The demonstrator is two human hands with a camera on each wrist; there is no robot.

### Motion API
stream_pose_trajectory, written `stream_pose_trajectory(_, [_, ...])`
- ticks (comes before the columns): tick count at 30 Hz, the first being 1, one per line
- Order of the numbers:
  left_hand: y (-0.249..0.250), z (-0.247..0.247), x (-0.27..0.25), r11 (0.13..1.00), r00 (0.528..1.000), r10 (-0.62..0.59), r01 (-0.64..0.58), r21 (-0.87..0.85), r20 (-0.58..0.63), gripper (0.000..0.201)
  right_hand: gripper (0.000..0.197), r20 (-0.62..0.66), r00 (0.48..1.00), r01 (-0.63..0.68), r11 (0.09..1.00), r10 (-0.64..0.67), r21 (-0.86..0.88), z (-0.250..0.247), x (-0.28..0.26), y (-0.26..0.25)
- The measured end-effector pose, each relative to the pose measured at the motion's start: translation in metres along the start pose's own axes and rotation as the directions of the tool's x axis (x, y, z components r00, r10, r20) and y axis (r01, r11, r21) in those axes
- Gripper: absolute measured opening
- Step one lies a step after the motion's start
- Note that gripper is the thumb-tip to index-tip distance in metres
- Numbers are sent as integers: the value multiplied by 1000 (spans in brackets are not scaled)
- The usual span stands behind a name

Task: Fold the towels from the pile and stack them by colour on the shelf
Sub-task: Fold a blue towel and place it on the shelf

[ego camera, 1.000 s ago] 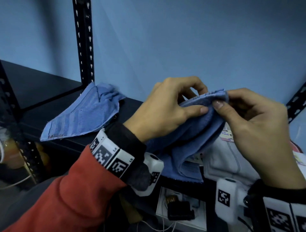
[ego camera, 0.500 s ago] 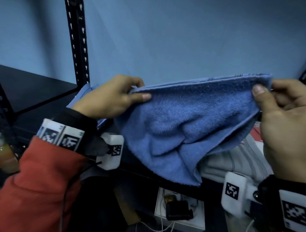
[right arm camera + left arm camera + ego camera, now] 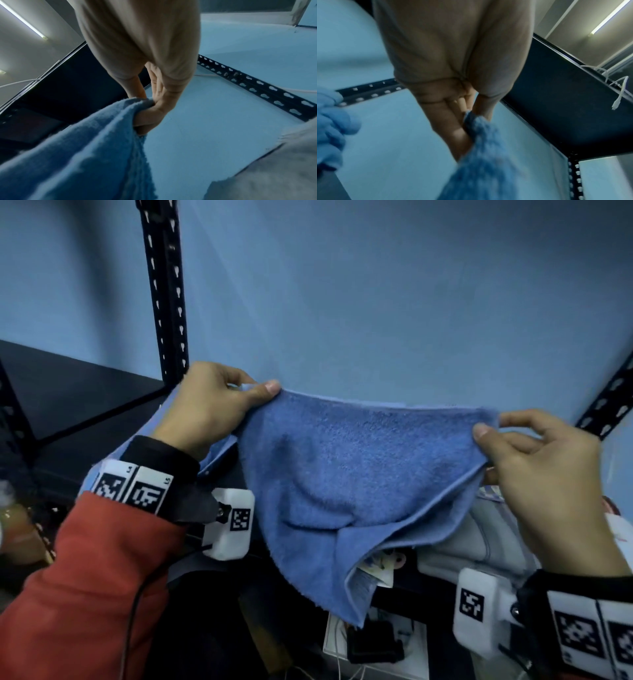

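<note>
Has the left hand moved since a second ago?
Yes. The left hand has swung left, away from the right hand, toward the black upright post, stretching the blue towel between them.

We're looking at a black metal shelf (image 3: pixel 68 392) on the left of the frame, with a slotted upright post (image 3: pixel 164 285) rising at its corner in the upper left and another slotted post (image 3: pixel 606 409) at the right edge. A light blue towel (image 3: pixel 164 422) lies on the shelf board just behind the left hand, mostly hidden. Lower right, a grey-white towel (image 3: pixel 479 542) sits on the shelf too, with something red (image 3: pixel 613 508) beside it that we can't make out.
</note>
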State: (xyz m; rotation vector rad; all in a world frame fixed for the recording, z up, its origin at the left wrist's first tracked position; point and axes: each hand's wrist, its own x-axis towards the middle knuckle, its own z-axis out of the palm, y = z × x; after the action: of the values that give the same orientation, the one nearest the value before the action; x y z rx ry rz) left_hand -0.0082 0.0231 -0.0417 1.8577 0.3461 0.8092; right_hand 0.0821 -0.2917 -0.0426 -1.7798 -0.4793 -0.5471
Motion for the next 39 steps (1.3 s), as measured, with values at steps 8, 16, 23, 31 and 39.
stream_pose_trajectory(8, [30,45,-29,981,885,-100,163,-102,456,24,9,92,994,49,998,-52,32,30,-16,-12])
stream_pose_trajectory(16, [49,69,-52,1000,873,7,-7,-1,488,25,6,266,936,238,971,-232,9,59,-43,-29])
stream_pose_trajectory(23, [58,57,-53,999,856,21,-3,-35,517,33,3,294,914,303,952,-279,-37,57,-41,-26])
stream_pose_trajectory(31, [60,48,-53,998,750,10,29,-48,662,46,5,273,896,394,910,-349,-129,58,-40,-21])
stream_pose_trajectory(39, [59,30,-43,890,795,323,-440,122,514,26,11,279,912,291,953,-302,81,47,-39,-38])
